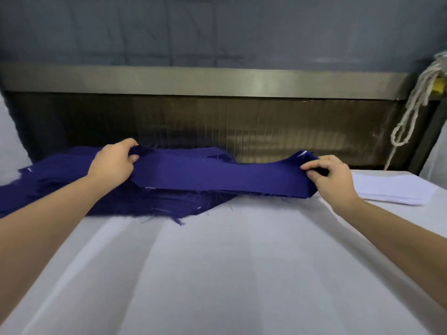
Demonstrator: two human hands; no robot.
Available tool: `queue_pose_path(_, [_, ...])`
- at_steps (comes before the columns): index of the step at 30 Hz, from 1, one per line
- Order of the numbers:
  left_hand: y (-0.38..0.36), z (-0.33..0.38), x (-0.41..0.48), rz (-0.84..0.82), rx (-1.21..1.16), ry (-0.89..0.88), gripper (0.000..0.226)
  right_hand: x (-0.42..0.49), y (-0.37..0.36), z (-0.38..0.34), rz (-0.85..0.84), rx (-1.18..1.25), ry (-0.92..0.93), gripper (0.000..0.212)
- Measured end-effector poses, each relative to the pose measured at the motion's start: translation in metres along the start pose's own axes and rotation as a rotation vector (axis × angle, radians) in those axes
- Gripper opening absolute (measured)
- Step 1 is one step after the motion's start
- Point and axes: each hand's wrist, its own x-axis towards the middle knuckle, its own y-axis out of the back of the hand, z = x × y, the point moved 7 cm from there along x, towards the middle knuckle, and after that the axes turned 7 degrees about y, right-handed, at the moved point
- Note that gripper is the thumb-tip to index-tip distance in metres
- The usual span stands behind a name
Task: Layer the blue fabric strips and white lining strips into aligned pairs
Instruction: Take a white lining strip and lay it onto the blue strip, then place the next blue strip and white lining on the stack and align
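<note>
A long blue fabric strip [217, 176] stretches across the far middle of the white table, lifted a little off it. My left hand [113, 164] pinches its left end. Its right end is gripped by my right hand [331, 177], fingers curled over the edge. Under and behind the left half lies a frayed pile of blue fabric strips [60, 180]. A flat stack of white lining strips [396, 189] sits on the table just right of my right hand.
The white-covered table [217, 274] runs from the strips toward me. Behind it stands a dark machine opening with a metal bar [217, 81] across its top. A knotted white rope [411, 112] hangs at the far right.
</note>
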Motion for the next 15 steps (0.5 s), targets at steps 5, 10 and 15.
queue_pose_path(5, [0.016, -0.048, 0.024, 0.025, 0.283, 0.024, 0.028, 0.012, -0.057, -0.032, -0.038, 0.126, -0.003, 0.028])
queue_pose_path(10, [0.021, -0.083, 0.037, 0.036, 0.501, 0.021, 0.035, 0.017, -0.098, -0.051, -0.047, 0.284, -0.080, 0.030])
queue_pose_path(15, [0.021, -0.104, 0.043, 0.034, 0.680, 0.050, 0.033, 0.018, -0.127, -0.058, -0.067, 0.377, -0.153, 0.032])
